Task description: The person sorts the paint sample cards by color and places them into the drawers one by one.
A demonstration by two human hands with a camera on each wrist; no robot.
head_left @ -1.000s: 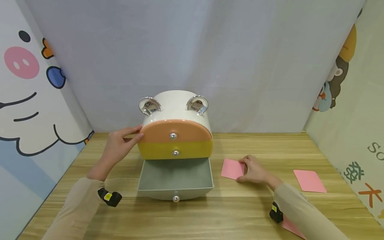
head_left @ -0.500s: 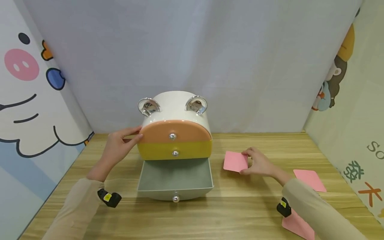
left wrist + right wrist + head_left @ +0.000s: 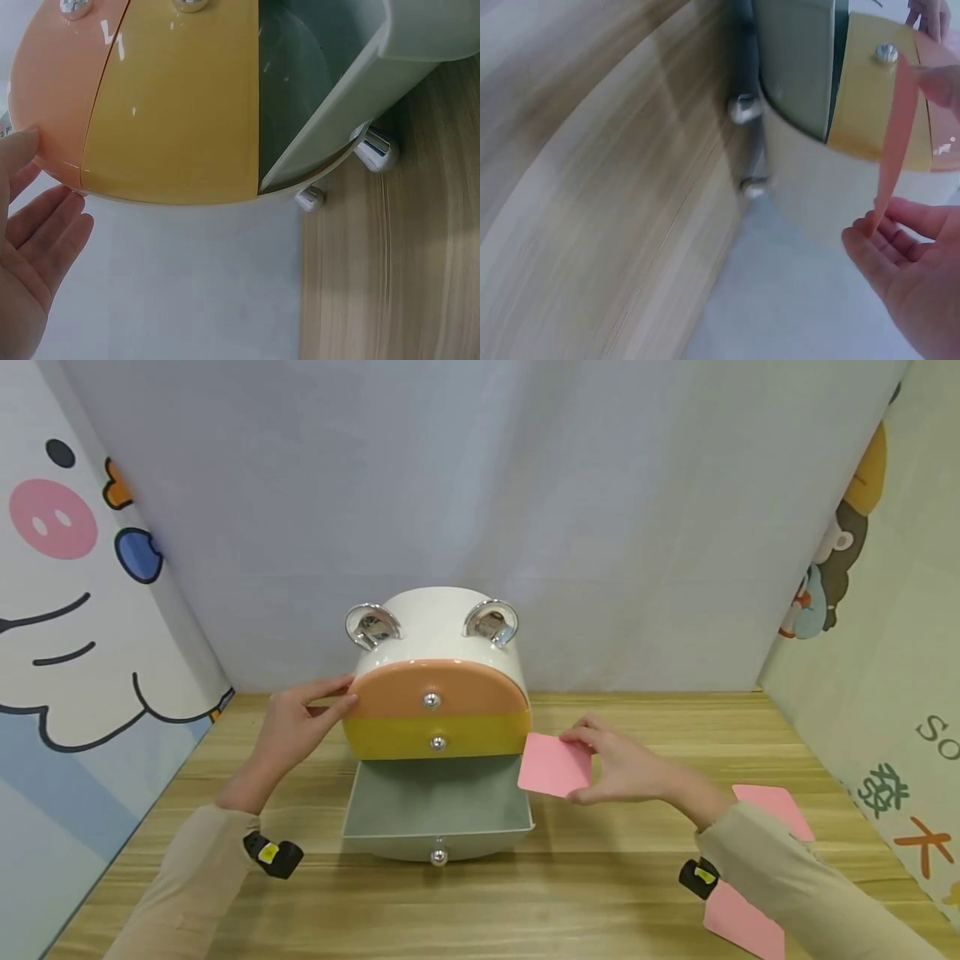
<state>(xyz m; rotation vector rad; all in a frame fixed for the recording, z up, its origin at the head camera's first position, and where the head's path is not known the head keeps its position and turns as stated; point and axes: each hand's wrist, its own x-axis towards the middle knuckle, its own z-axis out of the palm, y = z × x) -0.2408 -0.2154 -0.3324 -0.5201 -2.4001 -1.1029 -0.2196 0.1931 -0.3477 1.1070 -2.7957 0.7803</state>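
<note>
A small drawer cabinet point(image 3: 450, 627) with a white rounded top stands on the table. Its upper orange drawer point(image 3: 465, 681) and middle yellow drawer point(image 3: 480, 735) are closed, while the grey bottom drawer point(image 3: 442, 806) is pulled out and shows a bare inside. My left hand point(image 3: 296, 722) touches the cabinet's left edge by the orange drawer, its fingers fairly straight in the left wrist view. At the cabinet's right, my right hand point(image 3: 622, 766) pinches a pink square card point(image 3: 553, 766) by its edge between thumb and fingers. The card's left side overlaps the drawer's right rim in the head view.
Two more pink cards lie on the table at the right, one farther back point(image 3: 780, 810) and one nearer card point(image 3: 742, 922) partly under the right sleeve point(image 3: 802, 877). Two shiny ear-shaped pieces point(image 3: 492, 622) stick up from the cabinet. A grey-white curtain point(image 3: 637, 527) hangs behind.
My right hand has lifted the pink card off the table and carried it left toward the pulled-out drawer. The left hand stays at the cabinet's edge.
</note>
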